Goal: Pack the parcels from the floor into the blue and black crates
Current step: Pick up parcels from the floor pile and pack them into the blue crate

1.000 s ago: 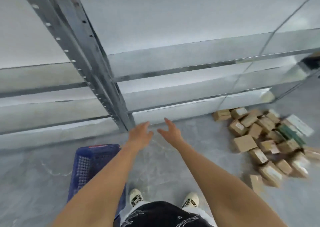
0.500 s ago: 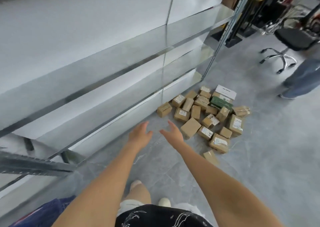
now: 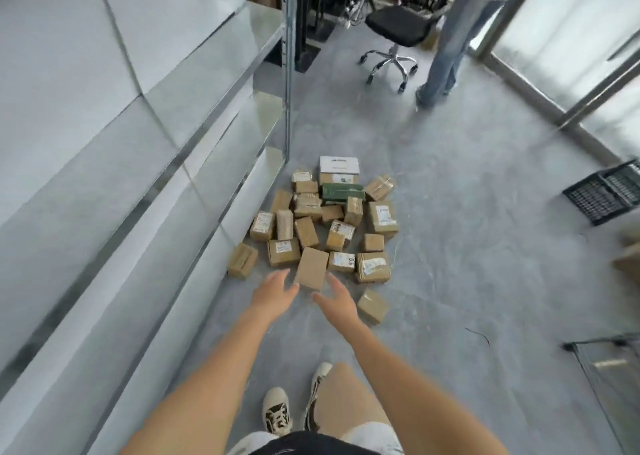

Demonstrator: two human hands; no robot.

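Observation:
A pile of several brown cardboard parcels [image 3: 325, 226] lies on the grey floor beside the shelving, with a green box [image 3: 343, 192] and a white box [image 3: 338, 165] at its far side. A plain brown parcel [image 3: 311, 268] is the nearest of the pile. My left hand [image 3: 273, 293] and my right hand [image 3: 336, 298] reach forward with fingers apart, just short of that parcel, one on each side, holding nothing. A single parcel [image 3: 372, 305] lies right of my right hand. A black crate [image 3: 606, 194] stands at the right edge. The blue crate is out of view.
Metal shelving [image 3: 145, 163] runs along the left. A black office chair [image 3: 394, 31] and a standing person's legs [image 3: 446, 49] are at the back. A glass partition frame [image 3: 554, 83] crosses the right. A dark wire frame [image 3: 602, 361] sits at lower right. My feet [image 3: 294, 413] are below.
My view has swung right from the shelf and blue crate to face the parcel pile. The pile is now straight ahead and closer, and both empty hands have come up to its nearest parcel.

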